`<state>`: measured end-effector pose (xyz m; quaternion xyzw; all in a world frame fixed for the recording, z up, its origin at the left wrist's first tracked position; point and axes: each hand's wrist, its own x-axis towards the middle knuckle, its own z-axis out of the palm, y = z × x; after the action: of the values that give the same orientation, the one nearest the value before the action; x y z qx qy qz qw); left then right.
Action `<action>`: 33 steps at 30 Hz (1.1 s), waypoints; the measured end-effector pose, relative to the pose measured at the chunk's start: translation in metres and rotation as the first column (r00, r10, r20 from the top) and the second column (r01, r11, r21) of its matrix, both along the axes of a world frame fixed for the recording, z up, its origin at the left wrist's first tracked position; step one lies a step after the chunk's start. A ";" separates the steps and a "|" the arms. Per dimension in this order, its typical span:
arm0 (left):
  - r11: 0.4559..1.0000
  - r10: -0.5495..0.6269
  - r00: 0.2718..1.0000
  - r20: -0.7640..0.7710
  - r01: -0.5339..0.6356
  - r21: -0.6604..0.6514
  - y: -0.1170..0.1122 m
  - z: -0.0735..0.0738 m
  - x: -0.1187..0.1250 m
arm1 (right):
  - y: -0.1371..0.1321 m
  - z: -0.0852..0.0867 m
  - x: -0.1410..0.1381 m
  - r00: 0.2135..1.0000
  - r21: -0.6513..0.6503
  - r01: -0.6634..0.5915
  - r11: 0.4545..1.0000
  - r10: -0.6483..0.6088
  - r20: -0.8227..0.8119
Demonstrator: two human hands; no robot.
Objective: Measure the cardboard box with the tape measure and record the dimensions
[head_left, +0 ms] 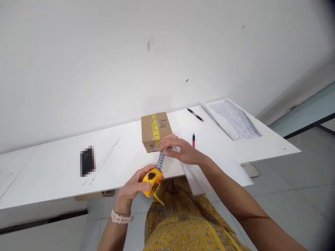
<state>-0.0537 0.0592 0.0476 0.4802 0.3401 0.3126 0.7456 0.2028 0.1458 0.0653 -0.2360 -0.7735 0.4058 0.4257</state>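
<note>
My left hand (136,183) is wrapped round the case of a yellow tape measure (152,182) at the table's front edge. A short length of its numbered blade (161,160) runs up and away from the case. At the far end of the blade, my right hand (180,148) pinches the tip between thumb and fingers. Those fingers are close against the front right corner of a brown cardboard box (148,129), which has yellow tape across it and handwriting on top. Whether they touch the box I cannot tell.
On the white table (62,157), a red and black pen (193,140) lies right of my right hand, a black pen (195,114) farther back. A written sheet (232,118) is at the right; other paper hangs over the front edge. A blurred dark object (87,161) sits left.
</note>
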 end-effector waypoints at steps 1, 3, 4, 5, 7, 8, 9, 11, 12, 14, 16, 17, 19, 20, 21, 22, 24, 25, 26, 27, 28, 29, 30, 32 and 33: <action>0.999 0.036 0.998 0.045 -0.035 -0.023 -0.007 -0.007 0.006 | -0.001 -0.001 0.000 0.999 -0.006 -0.051 0.999 0.051 0.016; 0.989 0.145 0.984 0.101 -0.141 -0.049 -0.014 -0.015 0.012 | -0.001 -0.006 0.000 0.998 -0.032 -0.068 0.997 0.069 0.003; 0.979 0.202 0.973 0.114 -0.198 -0.050 -0.015 -0.016 0.013 | 0.000 -0.010 0.001 1.000 -0.059 -0.020 0.998 0.019 -0.021; 0.965 0.262 0.958 0.118 -0.258 -0.044 -0.013 -0.015 0.012 | 0.002 -0.015 0.002 0.996 -0.095 0.071 0.993 -0.076 -0.049; 0.920 0.389 0.917 0.091 -0.391 -0.002 -0.006 -0.013 0.008 | 0.007 -0.029 0.005 0.940 -0.162 0.315 0.935 -0.331 -0.084; 0.886 0.459 0.887 0.060 -0.461 0.038 -0.001 -0.013 0.005 | 0.010 -0.037 0.007 0.893 -0.177 0.424 0.888 -0.443 -0.084; 0.847 0.525 0.851 0.024 -0.525 0.089 0.004 -0.014 0.003 | 0.012 -0.045 0.008 0.852 -0.177 0.501 0.847 -0.519 -0.070; 0.778 0.616 0.787 -0.042 -0.600 0.184 0.016 -0.020 0.001 | 0.015 -0.060 0.009 0.835 -0.154 0.543 0.826 -0.550 -0.010; 0.760 0.638 0.768 -0.058 -0.615 0.212 0.022 -0.024 0.001 | 0.015 -0.065 0.008 0.852 -0.153 0.520 0.840 -0.523 0.025; 0.757 0.640 0.766 -0.057 -0.616 0.216 0.031 -0.030 0.003 | 0.015 -0.069 0.006 0.888 -0.175 0.460 0.870 -0.454 0.078; 0.771 0.624 0.781 -0.027 -0.609 0.190 0.036 -0.031 0.005 | 0.014 -0.062 0.003 0.892 -0.182 0.451 0.874 -0.439 0.103; 0.777 0.614 0.789 -0.004 -0.603 0.181 0.038 -0.029 0.005 | 0.014 -0.055 0.002 0.880 -0.166 0.474 0.865 -0.461 0.114; 0.787 0.592 0.805 0.036 -0.588 0.188 0.038 -0.021 0.003 | 0.014 -0.037 0.000 0.836 -0.088 0.544 0.834 -0.530 0.141; 0.790 0.583 0.811 0.048 -0.579 0.200 0.037 -0.016 0.002 | 0.015 -0.027 0.000 0.811 -0.036 0.574 0.818 -0.562 0.162; 0.794 0.573 0.818 0.052 -0.570 0.213 0.036 -0.010 0.001 | 0.016 -0.018 -0.001 0.786 0.017 0.597 0.802 -0.590 0.186; 0.792 0.571 0.819 0.049 -0.566 0.229 0.035 -0.005 0.001 | 0.018 -0.010 -0.002 0.758 0.068 0.618 0.783 -0.617 0.211; 0.759 0.604 0.797 0.030 -0.585 0.286 0.031 0.005 0.005 | 0.024 0.000 -0.004 0.698 0.162 0.659 0.734 -0.678 0.232; 0.728 0.631 0.775 0.025 -0.603 0.327 0.028 0.008 0.009 | 0.027 0.002 -0.006 0.677 0.207 0.673 0.710 -0.704 0.214; 0.693 0.658 0.753 0.027 -0.619 0.371 0.025 0.012 0.014 | 0.030 0.003 -0.006 0.673 0.247 0.675 0.695 -0.718 0.180; 0.665 0.675 0.737 0.035 -0.628 0.404 0.022 0.014 0.021 | 0.033 0.003 -0.007 0.689 0.280 0.662 0.695 -0.712 0.140; 0.655 0.677 0.734 0.046 -0.630 0.417 0.020 0.017 0.029 | 0.036 0.002 -0.008 0.721 0.305 0.632 0.712 -0.685 0.105; 0.667 0.665 0.745 0.060 -0.628 0.401 0.020 0.019 0.037 | 0.038 0.001 -0.008 0.759 0.321 0.595 0.737 -0.647 0.079; 0.696 0.643 0.762 0.073 -0.622 0.360 0.020 0.021 0.046 | 0.039 0.001 -0.008 0.791 0.330 0.559 0.761 -0.609 0.063; 0.756 0.605 0.790 0.097 -0.608 0.242 0.027 0.025 0.062 | 0.041 0.000 -0.008 0.817 0.334 0.526 0.782 -0.574 0.059; 0.778 0.592 0.799 0.106 -0.601 0.186 0.032 0.026 0.069 | 0.042 -0.001 -0.008 0.815 0.336 0.526 0.781 -0.576 0.063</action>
<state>0.0152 0.0911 0.0740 0.4172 0.4238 0.5765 0.5603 0.1950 0.1878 0.0645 -0.4162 -0.7549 0.1188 0.4927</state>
